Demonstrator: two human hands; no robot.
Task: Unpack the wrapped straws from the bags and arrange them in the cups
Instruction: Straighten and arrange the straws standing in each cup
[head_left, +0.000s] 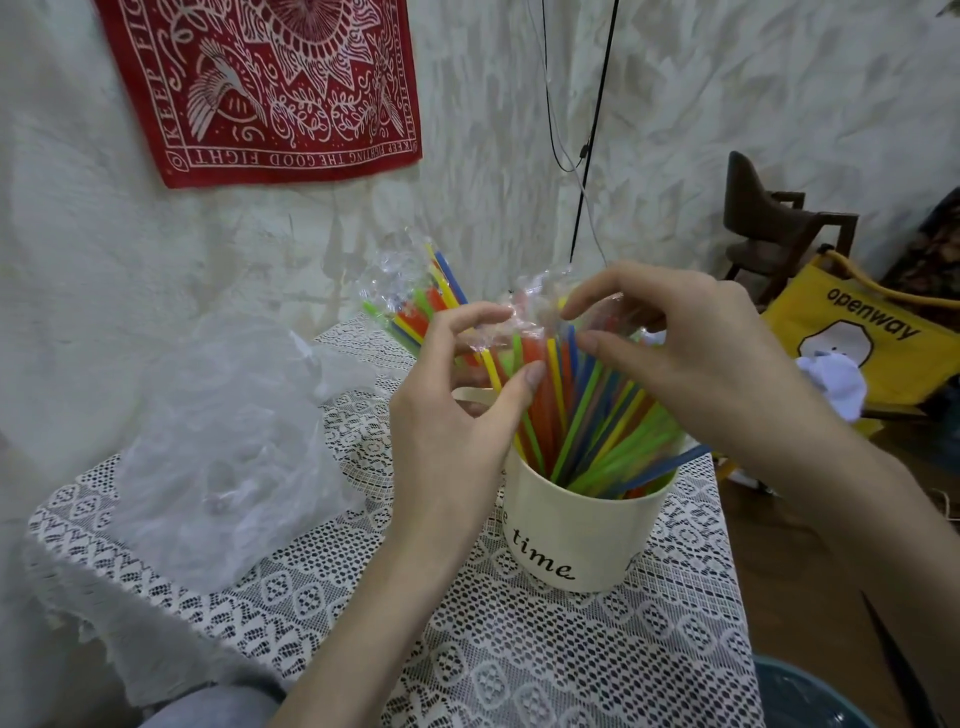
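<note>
From the head camera, a cream cup (582, 530) lettered "time" stands on the lace tablecloth (519, 649) at about five o'clock from the frame's centre, packed with coloured wrapped straws (587, 410) that fan out toward twelve and one o'clock. Both hands work over their tops: the left hand (457, 415) comes in from seven o'clock, thumb and forefinger curled around the clear wrapper ends and a few straws, while the right hand (691, 353) arrives from four o'clock, its fingertips pinching the crinkled film at the top of the bunch. The hands sit close together, nearly touching. Behind, at eleven o'clock from the cup, a second bundle of straws (415, 306) leans in what seems another cup, mostly hidden. A crumpled clear bag (223, 447) lies at nine o'clock. The step looks like tidying straws already in the cup; next probably calls for spreading them evenly without tipping the cup.
</note>
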